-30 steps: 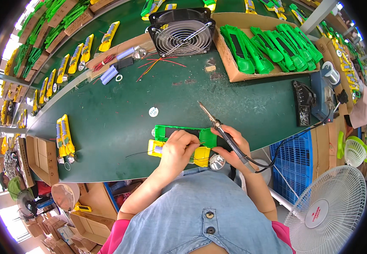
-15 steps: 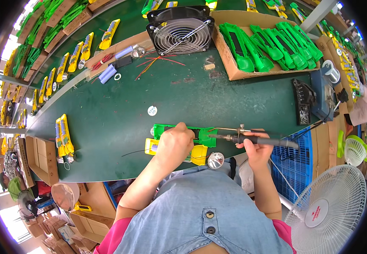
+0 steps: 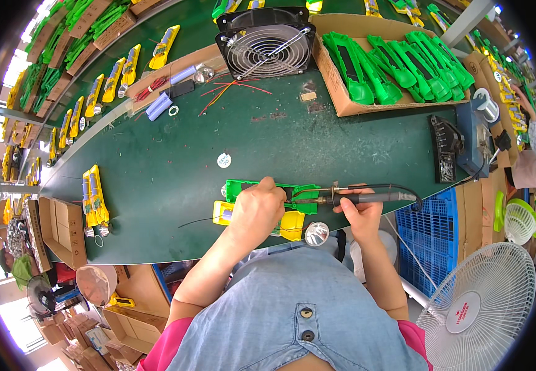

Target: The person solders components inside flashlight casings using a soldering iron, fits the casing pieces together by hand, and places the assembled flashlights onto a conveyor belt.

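My right hand [image 3: 362, 216] grips the dark handle of a soldering iron [image 3: 374, 198] that has a thin curved tube clamped along it. The iron's tip reaches into the right end of a green plastic flashlight housing [image 3: 308, 203]. Over the middle of that housing my left hand [image 3: 258, 207] is closed, fingertips pressed down inside; what they pinch is hidden. Nearer to me, partly under the left hand, lies a yellow housing half [image 3: 292, 226] with a dark wire sticking out to the left. Beside its right end sits a round silver reflector [image 3: 316, 234].
A black fan with a wire guard [image 3: 266, 52] stands at the back, left of a cardboard box [image 3: 367, 110] of green housings. A blue soldering station [image 3: 470, 145] with a solder spool is at the right. Yellow housings [image 3: 95, 196] lie at the left, near a white round sticker [image 3: 224, 161].
My right hand has moved left with the soldering iron, bringing its tip further into the green housing. My left hand stays in place over it.
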`<state>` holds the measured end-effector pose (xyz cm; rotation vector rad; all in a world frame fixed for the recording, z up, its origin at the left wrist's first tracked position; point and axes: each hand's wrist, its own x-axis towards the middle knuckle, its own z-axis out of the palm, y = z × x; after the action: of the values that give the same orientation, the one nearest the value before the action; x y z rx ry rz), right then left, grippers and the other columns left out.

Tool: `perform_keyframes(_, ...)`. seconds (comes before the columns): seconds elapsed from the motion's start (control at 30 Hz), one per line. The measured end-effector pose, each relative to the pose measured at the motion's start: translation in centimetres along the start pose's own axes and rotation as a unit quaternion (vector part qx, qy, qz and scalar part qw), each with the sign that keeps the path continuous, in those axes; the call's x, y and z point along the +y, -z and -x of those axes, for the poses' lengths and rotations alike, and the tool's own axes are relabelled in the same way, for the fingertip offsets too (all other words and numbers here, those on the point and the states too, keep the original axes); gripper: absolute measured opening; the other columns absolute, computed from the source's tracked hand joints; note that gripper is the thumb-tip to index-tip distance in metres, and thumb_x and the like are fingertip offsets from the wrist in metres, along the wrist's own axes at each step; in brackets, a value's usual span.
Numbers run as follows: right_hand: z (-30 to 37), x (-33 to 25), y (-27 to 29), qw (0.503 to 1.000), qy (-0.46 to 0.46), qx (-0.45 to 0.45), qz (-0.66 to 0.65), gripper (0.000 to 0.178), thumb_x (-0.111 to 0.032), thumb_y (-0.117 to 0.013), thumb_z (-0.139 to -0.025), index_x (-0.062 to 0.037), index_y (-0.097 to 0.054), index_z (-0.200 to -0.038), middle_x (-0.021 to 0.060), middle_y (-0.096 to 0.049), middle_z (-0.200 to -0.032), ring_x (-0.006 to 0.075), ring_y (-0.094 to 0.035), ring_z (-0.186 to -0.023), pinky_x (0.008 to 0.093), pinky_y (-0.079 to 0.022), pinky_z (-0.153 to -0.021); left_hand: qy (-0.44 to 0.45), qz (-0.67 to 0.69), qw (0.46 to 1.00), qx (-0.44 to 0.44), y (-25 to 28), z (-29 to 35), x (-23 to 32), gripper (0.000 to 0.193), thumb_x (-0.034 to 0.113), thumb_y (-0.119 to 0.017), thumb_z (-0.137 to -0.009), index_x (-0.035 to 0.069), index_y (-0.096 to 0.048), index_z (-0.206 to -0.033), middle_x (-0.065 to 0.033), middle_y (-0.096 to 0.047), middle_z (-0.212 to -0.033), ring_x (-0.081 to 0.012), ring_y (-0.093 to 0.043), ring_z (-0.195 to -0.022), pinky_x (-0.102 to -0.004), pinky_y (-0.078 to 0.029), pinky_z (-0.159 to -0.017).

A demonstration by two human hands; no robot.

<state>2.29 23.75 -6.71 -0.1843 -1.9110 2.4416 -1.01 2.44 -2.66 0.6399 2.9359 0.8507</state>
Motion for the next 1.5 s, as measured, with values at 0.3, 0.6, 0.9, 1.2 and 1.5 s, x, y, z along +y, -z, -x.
perform_keyframes(0.3,0.7,-0.7,-0.1,0.999,0.008,-0.006,0.049,0.017,0.0,-0.058,-0.079,0.0055,-0.054,-0.095,0.0132,-0.062,-0.084,0.0171,-0.062,-0.061,0.0272,-0.052,-0.059,-0.007,-0.032,0.999,-0.006,-0.3,0.0,0.0,0.004,0.003,-0.06,-0.068,0.004,-0.063,-0.071,-0.0086,-0.053,-0.07,-0.026,-0.058,-0.062,-0.0357,-0.047,-0.057)
perform_keyframes(0.6,2.0,-2.7,-1.7,0.898,0.252,-0.122,0.34,0.046,-0.007,-0.067,-0.075,-0.001,-0.045,-0.115,0.0121,-0.063,-0.097,0.0208,-0.063,-0.084,0.0488,-0.035,-0.098,-0.017,-0.025,1.0,0.004,-0.2,0.0,0.1,0.004,0.002,-0.06,-0.068,0.004,-0.063,-0.071,-0.0091,-0.053,-0.07,-0.0259,-0.058,-0.062,-0.0357,-0.047,-0.056)
perform_keyframes(0.9,2.2,-0.8,-3.6,0.9,0.183,-0.22,0.328,0.078,-0.014,-0.078,-0.062,-0.0052,-0.035,-0.127,0.0113,-0.058,-0.107,0.0257,-0.059,-0.091,0.0577,-0.012,-0.105,-0.014,-0.011,1.0,-0.004,0.3,0.1,0.3,0.005,0.001,-0.06,-0.067,0.003,-0.062,-0.071,-0.0111,-0.052,-0.071,-0.0274,-0.058,-0.064,-0.0362,-0.047,-0.058)
perform_keyframes(1.2,0.9,-1.8,-2.9,0.881,0.18,-0.23,0.371,0.076,-0.012,-0.076,-0.064,-0.0055,-0.034,-0.126,0.0111,-0.059,-0.106,0.0271,-0.059,-0.096,0.0596,-0.009,-0.105,-0.026,0.087,0.995,-0.037,5.6,2.3,0.5,0.033,0.014,-0.077,-0.057,0.004,-0.065,-0.086,-0.0078,-0.059,-0.091,-0.0262,-0.056,-0.081,-0.0353,-0.047,-0.07)
perform_keyframes(1.5,-2.6,-3.7,-3.1,0.864,0.162,-0.224,0.42,0.069,-0.009,-0.074,-0.062,-0.0085,-0.044,-0.124,0.0032,-0.061,-0.097,0.0199,-0.06,-0.092,0.0576,-0.013,-0.106,-0.032,0.076,0.973,0.216,-1.8,3.1,-0.3,0.022,0.006,-0.072,-0.063,0.011,-0.068,-0.084,-0.0025,-0.057,-0.082,-0.02,-0.053,-0.075,-0.0315,-0.045,-0.064)
